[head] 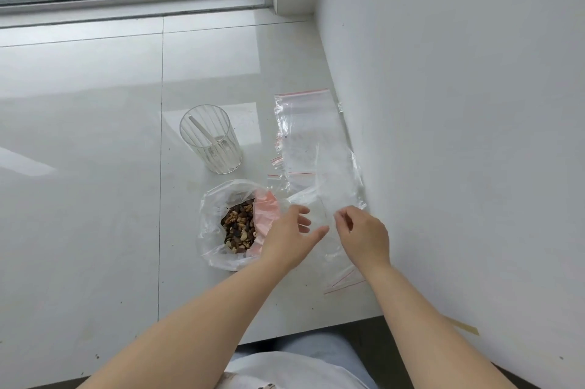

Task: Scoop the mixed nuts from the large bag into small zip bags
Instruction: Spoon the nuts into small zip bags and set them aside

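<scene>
Right hand (364, 235) pinches a small zip bag (329, 195) at centre frame, left hand (289, 235) relaxed beside it, large bag (235, 225) of nuts lower centre; risk: thin film slips, mouth stays shut.

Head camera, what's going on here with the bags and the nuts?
A person sits at a white tiled ledge, both hands working a clear small zip bag: the right hand pinches its plastic, the left hand reaches with fingers spread. The large bag of mixed nuts lies open beside them. The scoop stands unused in a clear cup.
</scene>
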